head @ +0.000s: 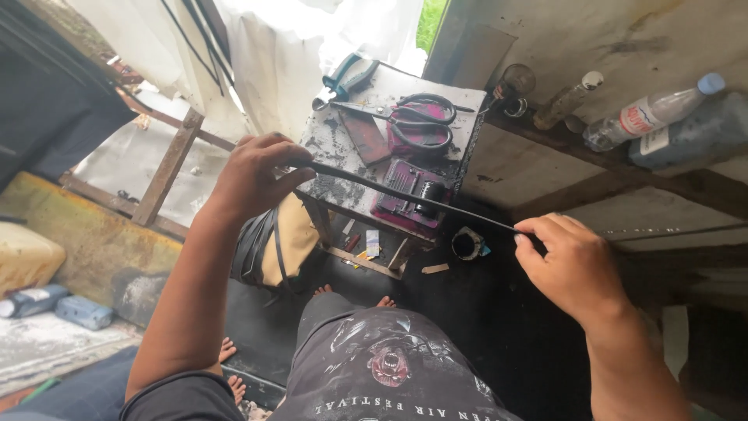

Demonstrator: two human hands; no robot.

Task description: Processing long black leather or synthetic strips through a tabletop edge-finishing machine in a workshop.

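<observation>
From the head view, the left hand [253,179] is closed around one end of a thin black strip [405,196], and the right hand [573,265] pinches its other end, stretching it above a small sooty table [331,152] bearing scissors [417,121] and what may be a maroon tool [405,195].

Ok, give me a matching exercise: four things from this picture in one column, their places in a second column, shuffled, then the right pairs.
Things
1. black strip
2. scissors
3. plastic bottle
4. black and tan bag

Places
A. on the wooden ledge along the wall
B. stretched between the left hand and the right hand
C. on the floor beside the small table
D. lying on the small table's top

Pairs: 1-B, 2-D, 3-A, 4-C
</observation>
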